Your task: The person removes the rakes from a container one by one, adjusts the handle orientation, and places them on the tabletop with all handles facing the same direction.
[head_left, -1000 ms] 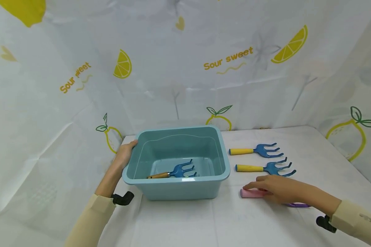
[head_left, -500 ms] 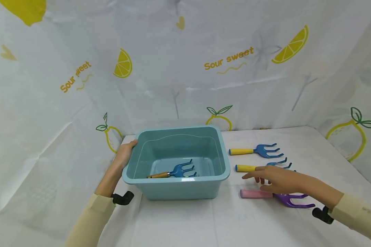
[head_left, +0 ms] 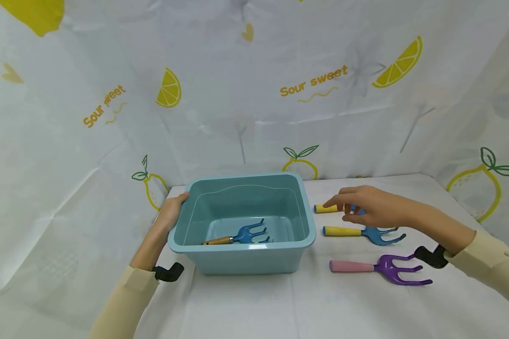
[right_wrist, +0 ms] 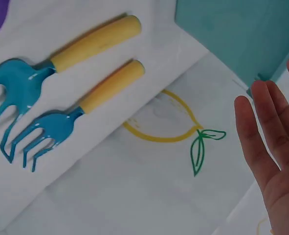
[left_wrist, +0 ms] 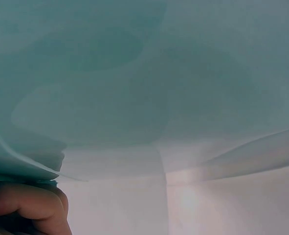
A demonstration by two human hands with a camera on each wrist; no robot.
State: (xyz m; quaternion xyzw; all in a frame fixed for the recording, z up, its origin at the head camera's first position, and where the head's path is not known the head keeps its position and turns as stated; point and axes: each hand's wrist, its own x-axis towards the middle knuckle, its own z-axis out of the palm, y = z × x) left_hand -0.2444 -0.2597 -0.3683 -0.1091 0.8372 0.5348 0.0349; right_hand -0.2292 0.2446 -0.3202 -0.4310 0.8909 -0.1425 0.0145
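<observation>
My left hand [head_left: 170, 212] grips the left rim of a light blue plastic basin [head_left: 243, 261]; its curled fingers [left_wrist: 36, 203] show under the rim in the left wrist view. Inside the basin lies a blue hand rake [head_left: 245, 234] with a wooden handle. My right hand [head_left: 375, 205], fingers loosely bent and holding nothing, hovers over the farthest hand rake [head_left: 328, 208], covering most of its blue head in the head view. A second yellow-handled blue hand rake [head_left: 343, 231] lies just nearer. Closest to me is a purple hand rake [head_left: 392, 269] with a pink handle.
A white cloth covers the table [head_left: 254, 306]. Behind it hangs a white curtain [head_left: 220, 132] printed with lemons, close to the basin's far side. The three loose rakes lie right of the basin, handles toward it.
My right hand has left the pink handle of the purple rake and moved away from me, past the middle rake, to above the farthest one. The left hand and basin stay still.
</observation>
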